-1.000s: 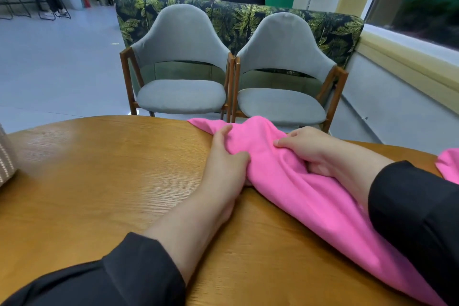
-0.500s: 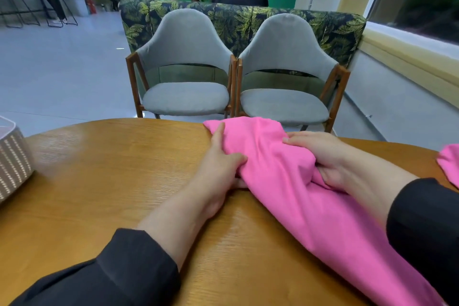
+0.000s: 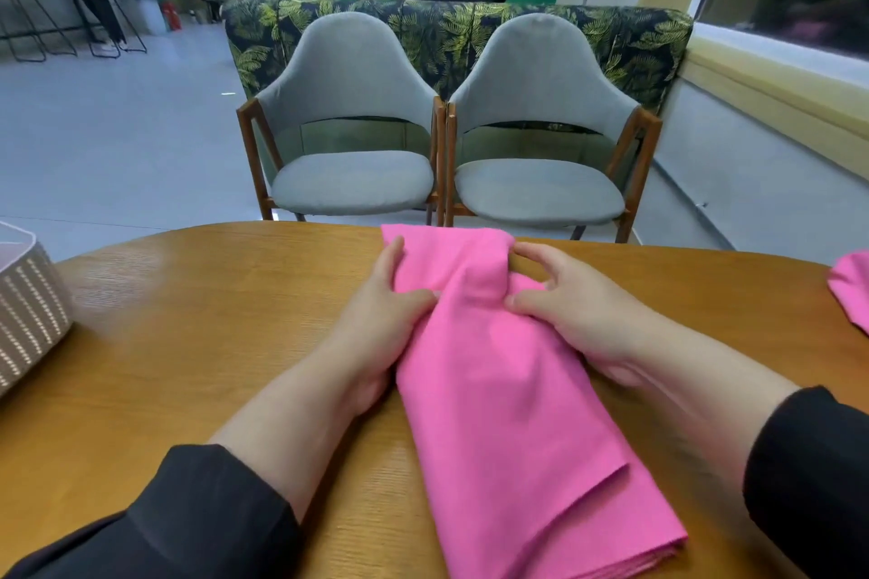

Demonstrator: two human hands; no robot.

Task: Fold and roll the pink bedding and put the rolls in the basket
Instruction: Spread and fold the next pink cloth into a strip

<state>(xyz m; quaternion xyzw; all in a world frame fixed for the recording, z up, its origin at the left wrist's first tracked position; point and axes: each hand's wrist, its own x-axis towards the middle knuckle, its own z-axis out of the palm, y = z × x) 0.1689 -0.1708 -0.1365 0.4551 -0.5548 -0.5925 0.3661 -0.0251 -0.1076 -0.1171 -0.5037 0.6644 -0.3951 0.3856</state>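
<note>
Near edge: layered end of folded pink bedding (image 3: pixel 517 414), long axis running straight away from viewer across wooden table (image 3: pixel 188 367). Mid-strip: left hand (image 3: pixel 381 320) at left border, thumb pressed onto cloth, fingers lying along the edge; right hand (image 3: pixel 573 310) at right border, thumb on cloth, fingers spread and lightly curled beside it. Just beyond fingertips: bunched far end, both hands about equally near, likely start of the roll. Well left of left hand: basket (image 3: pixel 28 310). Far right: second pink piece (image 3: pixel 851 292).
</note>
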